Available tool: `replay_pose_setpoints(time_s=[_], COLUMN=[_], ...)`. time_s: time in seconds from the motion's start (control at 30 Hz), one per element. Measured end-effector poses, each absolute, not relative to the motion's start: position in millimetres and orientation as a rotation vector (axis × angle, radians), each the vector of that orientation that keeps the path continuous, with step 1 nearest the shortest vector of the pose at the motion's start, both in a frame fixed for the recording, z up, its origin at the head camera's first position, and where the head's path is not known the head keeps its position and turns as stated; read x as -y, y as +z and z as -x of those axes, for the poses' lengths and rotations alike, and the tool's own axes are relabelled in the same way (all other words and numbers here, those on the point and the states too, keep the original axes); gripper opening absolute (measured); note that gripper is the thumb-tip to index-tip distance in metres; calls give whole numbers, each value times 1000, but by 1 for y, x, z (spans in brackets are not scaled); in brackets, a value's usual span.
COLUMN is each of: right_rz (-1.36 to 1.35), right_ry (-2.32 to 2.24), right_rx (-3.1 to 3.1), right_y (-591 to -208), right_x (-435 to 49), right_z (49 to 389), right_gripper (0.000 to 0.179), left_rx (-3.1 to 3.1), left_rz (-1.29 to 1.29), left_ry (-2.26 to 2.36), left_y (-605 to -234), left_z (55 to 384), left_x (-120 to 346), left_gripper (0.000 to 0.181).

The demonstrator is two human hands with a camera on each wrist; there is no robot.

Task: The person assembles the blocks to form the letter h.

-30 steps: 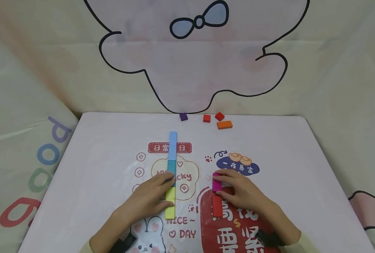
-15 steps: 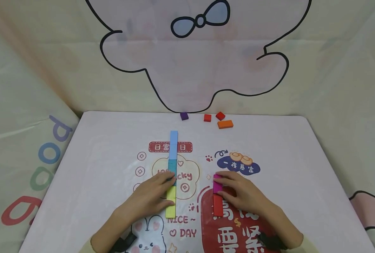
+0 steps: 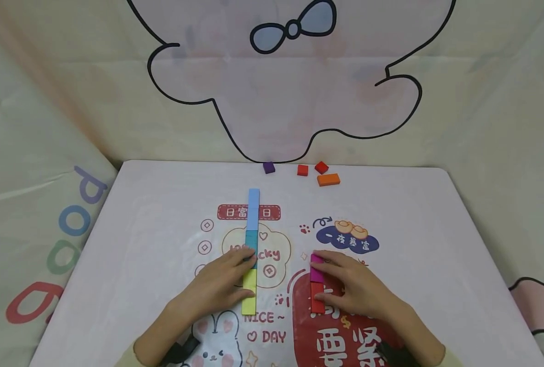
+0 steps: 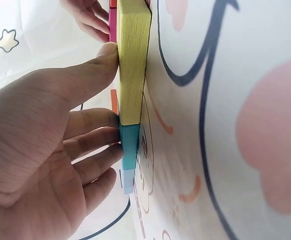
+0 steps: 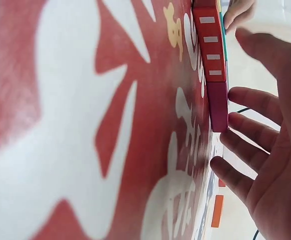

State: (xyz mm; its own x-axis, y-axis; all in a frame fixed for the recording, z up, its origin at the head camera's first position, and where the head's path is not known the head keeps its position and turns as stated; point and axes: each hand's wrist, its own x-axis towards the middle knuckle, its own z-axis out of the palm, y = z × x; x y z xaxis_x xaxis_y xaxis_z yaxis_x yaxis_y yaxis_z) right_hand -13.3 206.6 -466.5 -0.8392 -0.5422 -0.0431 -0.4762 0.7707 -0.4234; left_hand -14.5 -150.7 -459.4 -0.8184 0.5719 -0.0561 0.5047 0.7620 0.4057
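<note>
Between the table's (image 3: 162, 204) side edges, a long row (image 3: 253, 209) and a short row (image 3: 317, 275) lie formed! Left hand (image 3: 223, 278), fingers relaxed, touches the long one; right hand (image 3: 356, 280), equally unclenched, is at the short. Four loose blocks (image 3: 302, 170) sit by the far edge: partly done, I'd judge.

The tabletop (image 3: 162, 214) reads "NICE ~ DAY" and "一夜暴富", the left cloth (image 3: 24, 204) "oo".
</note>
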Motion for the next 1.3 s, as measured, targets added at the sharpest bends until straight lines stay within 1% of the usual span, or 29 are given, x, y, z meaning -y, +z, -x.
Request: replay_pose_setpoints(time_s=[0.27, 0.37, 0.93, 1.3], right_rz=[827, 839, 896, 875], right_ry=[-551, -521, -492, -507], right_rx=[-2775, -2771, -2779, -2772], right_y=[-465, -465, -467, -467], right_x=[-207, -206, -206, -207], right_z=[8, 7, 6, 4], right_gripper=[95, 101, 97, 99], left_rx=[-2786, -2788, -2795, -2781], left_rz=[-877, -879, -876, -869], left_ry=[562, 566, 544, 553], left_y=[-459, -459, -458, -458], left_z=[15, 14, 14, 14], left_x=[152, 152, 150, 150], left_gripper=[81, 81, 80, 79])
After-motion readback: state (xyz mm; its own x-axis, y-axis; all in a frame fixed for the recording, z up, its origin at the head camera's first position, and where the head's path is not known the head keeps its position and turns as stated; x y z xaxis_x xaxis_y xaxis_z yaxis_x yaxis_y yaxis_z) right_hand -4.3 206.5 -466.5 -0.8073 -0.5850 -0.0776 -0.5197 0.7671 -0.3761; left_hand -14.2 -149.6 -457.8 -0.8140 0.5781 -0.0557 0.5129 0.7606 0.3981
